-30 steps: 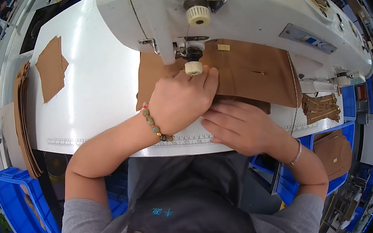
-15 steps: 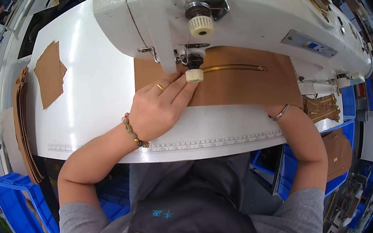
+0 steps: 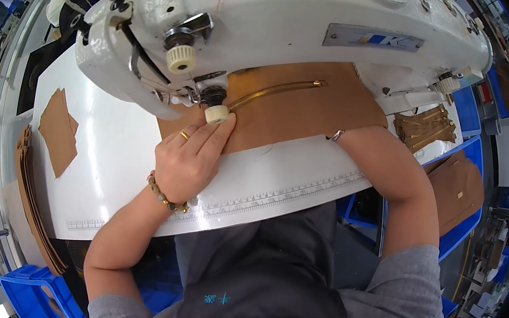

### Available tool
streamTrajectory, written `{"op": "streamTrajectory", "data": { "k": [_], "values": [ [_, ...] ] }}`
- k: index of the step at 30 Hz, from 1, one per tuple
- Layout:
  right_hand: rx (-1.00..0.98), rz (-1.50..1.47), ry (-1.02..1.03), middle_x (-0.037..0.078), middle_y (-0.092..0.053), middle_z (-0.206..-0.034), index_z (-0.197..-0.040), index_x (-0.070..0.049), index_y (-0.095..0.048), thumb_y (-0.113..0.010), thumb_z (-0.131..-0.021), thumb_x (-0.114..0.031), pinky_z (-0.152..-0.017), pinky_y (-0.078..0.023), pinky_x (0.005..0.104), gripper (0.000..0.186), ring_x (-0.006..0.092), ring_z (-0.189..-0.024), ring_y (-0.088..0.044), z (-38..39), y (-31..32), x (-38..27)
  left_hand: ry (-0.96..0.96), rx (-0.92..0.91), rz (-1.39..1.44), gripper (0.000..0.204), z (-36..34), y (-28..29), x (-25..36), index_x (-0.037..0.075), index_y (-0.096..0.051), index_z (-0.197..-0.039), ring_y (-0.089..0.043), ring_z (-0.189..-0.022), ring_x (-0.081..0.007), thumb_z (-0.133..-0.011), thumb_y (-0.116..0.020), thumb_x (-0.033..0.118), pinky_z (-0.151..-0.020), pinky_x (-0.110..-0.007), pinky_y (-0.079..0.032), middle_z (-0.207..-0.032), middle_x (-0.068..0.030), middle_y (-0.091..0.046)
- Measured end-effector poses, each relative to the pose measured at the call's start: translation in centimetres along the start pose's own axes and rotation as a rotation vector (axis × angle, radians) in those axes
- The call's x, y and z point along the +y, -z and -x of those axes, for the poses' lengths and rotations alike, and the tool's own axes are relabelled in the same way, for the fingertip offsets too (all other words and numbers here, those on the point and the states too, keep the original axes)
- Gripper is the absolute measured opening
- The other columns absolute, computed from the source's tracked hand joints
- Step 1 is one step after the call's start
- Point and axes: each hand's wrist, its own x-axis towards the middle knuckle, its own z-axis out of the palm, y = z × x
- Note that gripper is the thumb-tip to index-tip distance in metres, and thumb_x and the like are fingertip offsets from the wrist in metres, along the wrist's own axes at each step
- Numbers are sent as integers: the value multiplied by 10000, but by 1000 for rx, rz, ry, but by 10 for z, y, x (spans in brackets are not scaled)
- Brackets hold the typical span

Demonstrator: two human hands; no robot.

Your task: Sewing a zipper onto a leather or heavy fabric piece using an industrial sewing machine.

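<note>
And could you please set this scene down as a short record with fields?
Left hand: fingers extended on the brown panel
Right hand: out of sight, apparently beneath the panel; wrist visible
Panel: gold zipper on it, partly under the sewing machine
Table: white, ruler scale near front edge
Left side: loose brown piece
Right side: bundled brown-and-gold strips, blue bin holding brown pieces

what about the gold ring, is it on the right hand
No, the gold ring is on a finger of the left hand, whose fingers lie over the brown zippered panel.
</note>
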Motion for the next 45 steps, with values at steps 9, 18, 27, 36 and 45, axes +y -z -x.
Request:
{"op": "streamTrajectory", "data": {
  "k": [9,18,27,36,45],
  "values": [
    [173,9,-23,172,-705,-1179,-1227,-98,-715,-731,-921,-252,-977,-523,459,343,388,-1114,-650,34,33,21,43,-262,-138,505,12,2,-2,2,-675,-1317,-710,-1111,-288,-814,-631,-9,-897,-369,-603,-1367,-119,-690],
    [-935,-91,-179,186,-682,-1075,-1071,-56,-727,-796,-861,-262,-867,-547,447,302,367,-1024,-674,64,145,-65,83,-280,-136,469,18,9,-2,10,-676,-1323,-701,-1167,-309,-857,-630,14,-938,-384,-581,-1285,-120,-716],
    [139,-83,221,146,-716,-1011,-1176,-32,-664,-721,-867,-195,-802,-564,438,354,352,-951,-697,-7,14,-78,246,-199,165,368,12,26,-22,59,-744,-1226,-741,-1041,-274,-860,-721,33,-829,-347,-590,-1149,-131,-758],
    [-138,-210,-47,173,-645,-758,-892,-23,-626,-624,-918,-162,-693,-525,502,141,393,-766,-660,-32,34,-71,467,-236,435,122,3,29,-59,45,-783,-1004,-619,-714,-291,-946,-704,117,-667,-382,-516,-759,-119,-681],
    [111,-56,107,126,-668,-990,-1115,-59,-723,-794,-783,-150,-767,-550,431,351,306,-949,-637,-23,-14,-90,299,-137,218,260,18,31,-36,57,-774,-1092,-697,-913,-265,-835,-774,99,-814,-349,-567,-912,-66,-759]
  ]
}}
